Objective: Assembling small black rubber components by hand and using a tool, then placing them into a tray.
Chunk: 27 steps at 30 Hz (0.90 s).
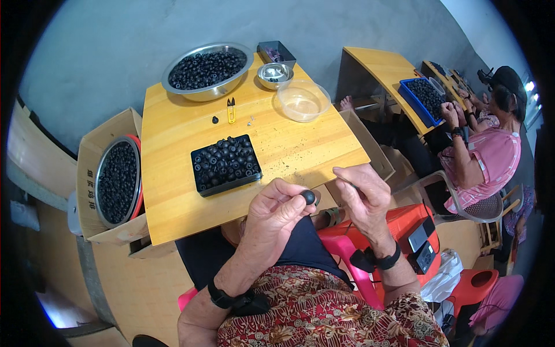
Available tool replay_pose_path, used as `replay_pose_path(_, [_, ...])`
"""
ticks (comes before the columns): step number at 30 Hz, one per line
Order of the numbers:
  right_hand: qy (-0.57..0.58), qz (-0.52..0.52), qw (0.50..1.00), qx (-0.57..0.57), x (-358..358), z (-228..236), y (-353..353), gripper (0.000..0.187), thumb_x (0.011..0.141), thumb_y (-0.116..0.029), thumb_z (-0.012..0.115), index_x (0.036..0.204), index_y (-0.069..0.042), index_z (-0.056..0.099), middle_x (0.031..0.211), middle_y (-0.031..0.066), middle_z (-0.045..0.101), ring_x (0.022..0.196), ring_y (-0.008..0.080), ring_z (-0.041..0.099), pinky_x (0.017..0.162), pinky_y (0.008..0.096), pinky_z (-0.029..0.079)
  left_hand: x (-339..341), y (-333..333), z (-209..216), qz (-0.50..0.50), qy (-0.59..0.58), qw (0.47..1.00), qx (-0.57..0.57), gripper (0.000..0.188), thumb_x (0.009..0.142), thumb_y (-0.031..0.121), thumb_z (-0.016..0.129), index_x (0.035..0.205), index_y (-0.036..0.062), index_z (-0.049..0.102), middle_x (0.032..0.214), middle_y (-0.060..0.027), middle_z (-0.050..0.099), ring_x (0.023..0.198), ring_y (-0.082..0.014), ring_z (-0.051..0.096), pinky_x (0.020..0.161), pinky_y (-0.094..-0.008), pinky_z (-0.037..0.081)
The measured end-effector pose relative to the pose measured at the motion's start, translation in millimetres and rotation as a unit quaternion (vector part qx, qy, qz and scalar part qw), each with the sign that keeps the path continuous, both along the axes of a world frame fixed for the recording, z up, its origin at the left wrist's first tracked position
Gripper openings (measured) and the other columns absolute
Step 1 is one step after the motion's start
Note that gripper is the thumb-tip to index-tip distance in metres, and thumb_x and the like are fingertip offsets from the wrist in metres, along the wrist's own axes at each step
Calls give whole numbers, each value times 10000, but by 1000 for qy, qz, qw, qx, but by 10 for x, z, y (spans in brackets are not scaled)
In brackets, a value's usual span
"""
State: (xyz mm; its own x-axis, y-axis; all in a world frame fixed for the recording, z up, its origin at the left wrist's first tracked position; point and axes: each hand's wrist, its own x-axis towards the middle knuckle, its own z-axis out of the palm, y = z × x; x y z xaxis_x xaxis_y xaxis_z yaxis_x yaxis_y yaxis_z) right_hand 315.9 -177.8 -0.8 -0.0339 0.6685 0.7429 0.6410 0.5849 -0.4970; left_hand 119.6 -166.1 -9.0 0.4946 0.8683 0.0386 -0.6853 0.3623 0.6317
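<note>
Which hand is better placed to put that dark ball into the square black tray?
Left, likely: the left hand pinches the dark ball and is nearer the square black tray; the right hand is farther off, apart from the ball.

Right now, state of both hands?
Left hand: closed, holding a small black round piece at the fingertips.
Right hand: raised beside it, fingers partly curled; can't tell whether it holds anything.

2 black wristbands (221, 296) accompany a red patterned shirt (315, 309).
</note>
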Motion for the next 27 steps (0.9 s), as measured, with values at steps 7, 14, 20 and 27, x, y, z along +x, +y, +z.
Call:
replay_pose_path(7, [-33, 80, 996, 12, -274, 252, -126, 379, 673, -46, 789, 1044, -45, 713, 856, 80, 645, 704, 208, 607, 603, 310, 491, 19, 8, -92, 5, -23, 1000, -17, 100, 924, 41, 595, 1023, 56, 594, 1024, -52, 629, 958, -143, 598, 912, -331, 473])
replay_pose_path(14, [-131, 54, 989, 33, -319, 218, -97, 431, 653, -38, 771, 1078, -63, 704, 870, 75, 641, 677, 214, 588, 581, 308, 481, -36, 49, -198, -8, -12, 1000, -3, 94, 920, 42, 587, 1007, 73, 600, 1014, -46, 626, 1005, -158, 586, 937, -363, 465])
replay_pose_path(20, [-133, 70, 989, -8, -381, 231, -63, 358, 713, -88, 755, 1062, -37, 695, 890, 117, 643, 721, 271, 604, 644, 361, 495, -141, 30, -110, 7, 33, 999, 9, 95, 914, 37, 601, 1007, 24, 585, 977, -59, 629, 931, -121, 598, 874, -281, 474])
replay_pose_path(27, [-51, 10, 997, -58, -260, 3, -34, 208, 778, 18, 676, 985, 17, 683, 850, 141, 632, 755, 259, 623, 653, 324, 491, -1058, 338, 103, 210, 109, 971, 43, 119, 917, 66, 616, 1036, 66, 611, 941, -56, 643, 858, -139, 624, 848, -272, 496])
